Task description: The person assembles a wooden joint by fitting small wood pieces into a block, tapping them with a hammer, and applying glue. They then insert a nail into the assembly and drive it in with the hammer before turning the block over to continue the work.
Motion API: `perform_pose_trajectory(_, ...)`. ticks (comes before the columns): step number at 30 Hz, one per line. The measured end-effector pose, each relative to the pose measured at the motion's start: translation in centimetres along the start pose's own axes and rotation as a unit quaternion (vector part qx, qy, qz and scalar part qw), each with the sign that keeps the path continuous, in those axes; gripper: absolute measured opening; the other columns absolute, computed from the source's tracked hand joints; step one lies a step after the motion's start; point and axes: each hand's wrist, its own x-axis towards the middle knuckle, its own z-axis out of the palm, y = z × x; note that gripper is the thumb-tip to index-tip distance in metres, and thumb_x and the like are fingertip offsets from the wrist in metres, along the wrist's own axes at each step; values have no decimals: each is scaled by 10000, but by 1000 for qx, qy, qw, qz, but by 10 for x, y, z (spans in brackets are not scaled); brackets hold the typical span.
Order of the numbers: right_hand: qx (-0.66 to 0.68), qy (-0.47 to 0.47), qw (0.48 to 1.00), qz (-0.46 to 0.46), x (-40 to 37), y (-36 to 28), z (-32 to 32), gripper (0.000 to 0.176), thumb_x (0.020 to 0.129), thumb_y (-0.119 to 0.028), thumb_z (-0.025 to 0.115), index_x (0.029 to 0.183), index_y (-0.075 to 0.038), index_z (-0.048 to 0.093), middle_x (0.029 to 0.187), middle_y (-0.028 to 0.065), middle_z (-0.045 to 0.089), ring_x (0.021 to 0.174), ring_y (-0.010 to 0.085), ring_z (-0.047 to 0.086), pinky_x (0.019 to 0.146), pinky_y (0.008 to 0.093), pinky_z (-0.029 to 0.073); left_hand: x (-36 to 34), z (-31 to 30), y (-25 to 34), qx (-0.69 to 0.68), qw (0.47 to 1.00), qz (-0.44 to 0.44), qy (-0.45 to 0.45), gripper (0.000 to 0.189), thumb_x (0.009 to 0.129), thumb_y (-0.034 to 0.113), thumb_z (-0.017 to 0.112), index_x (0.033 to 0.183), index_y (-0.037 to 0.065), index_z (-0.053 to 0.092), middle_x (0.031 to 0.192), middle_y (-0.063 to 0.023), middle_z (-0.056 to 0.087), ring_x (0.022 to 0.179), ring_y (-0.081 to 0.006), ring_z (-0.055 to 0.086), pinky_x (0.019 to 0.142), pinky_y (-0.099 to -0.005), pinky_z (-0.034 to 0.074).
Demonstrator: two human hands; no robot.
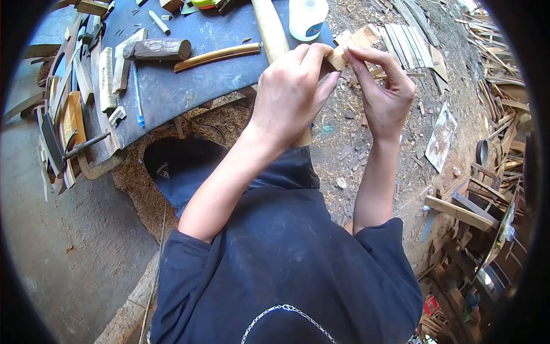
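Both hands meet at a small light-brown wood piece (337, 58) above the right end of the blue-grey work table (215, 74). My left hand (293, 92) has its fingers closed round the piece's left side, back of the hand up. Thumb and forefinger of my right hand (382, 83) pinch its right end. A long pale wooden bar (271, 31) runs beneath my left hand, its lower end showing by the wrist. Just behind the hands stands a white plastic container (307, 20). The fingers hide part of the small piece.
On the table lie a dark wooden block (157, 50), a curved brown strip (217, 56) and a blue pen (138, 94). A clamp (94, 163) and wood pieces crowd the left edge. Scrap wood (458, 212) is heaped at right; pale slats (408, 46) lie on the ground.
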Motion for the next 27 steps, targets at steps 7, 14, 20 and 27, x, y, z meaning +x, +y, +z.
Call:
perform_pose_trajectory(7,-49,8,996,-68,2,0,2,198,845,8,835,1029,-63,819,1004,74,808,975,194,765,861,317,587,0,0,-1,-2,1000,0,-2,304,889,189,826,1134,44,717,1020,-130,760,943,-281,771,820,-385,615)
perform_pose_trajectory(14,-73,7,991,-111,3,-3,2,207,825,17,844,1014,-63,820,1000,82,809,961,201,762,850,322,589,5,-1,1,-6,1000,9,8,293,891,184,823,1127,51,711,1001,-113,743,888,-271,766,765,-372,616)
perform_pose_trajectory(20,-57,9,994,-97,2,-2,3,209,819,11,855,1010,-67,821,996,80,811,965,199,765,855,327,594,7,0,1,-29,999,15,21,268,907,183,819,1118,57,712,991,-97,733,867,-247,767,725,-362,621)
perform_pose_trajectory(27,-55,14,994,-91,0,-2,2,202,830,-6,847,1021,-68,820,1026,91,805,983,210,762,865,333,597,5,4,-3,-39,998,34,36,234,916,159,813,1102,61,711,1005,-93,740,889,-246,771,735,-359,626)
